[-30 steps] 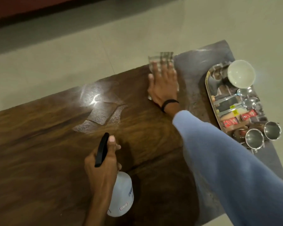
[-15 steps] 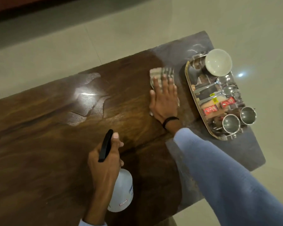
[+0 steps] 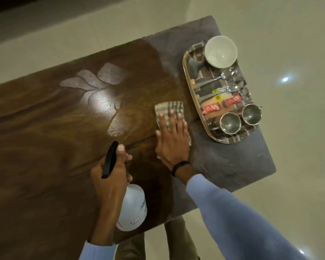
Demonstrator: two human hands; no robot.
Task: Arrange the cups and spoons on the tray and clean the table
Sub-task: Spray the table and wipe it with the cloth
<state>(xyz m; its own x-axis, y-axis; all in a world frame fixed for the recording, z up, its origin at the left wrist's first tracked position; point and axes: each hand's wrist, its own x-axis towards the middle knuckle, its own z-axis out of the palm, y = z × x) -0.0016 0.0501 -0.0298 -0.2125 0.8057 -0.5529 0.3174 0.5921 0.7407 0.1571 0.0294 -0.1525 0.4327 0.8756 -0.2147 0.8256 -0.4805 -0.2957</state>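
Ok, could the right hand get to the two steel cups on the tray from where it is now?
Probably yes. The right hand lies flat on the cloth beside the tray, and nothing stands between it and the steel cups.

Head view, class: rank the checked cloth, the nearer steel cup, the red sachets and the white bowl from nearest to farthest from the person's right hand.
From the right hand:
1. Checked cloth, pressed flat beneath its fingers.
2. Nearer steel cup, at the tray's near end, to the right.
3. Red sachets, mid-tray.
4. White bowl, at the tray's far end.
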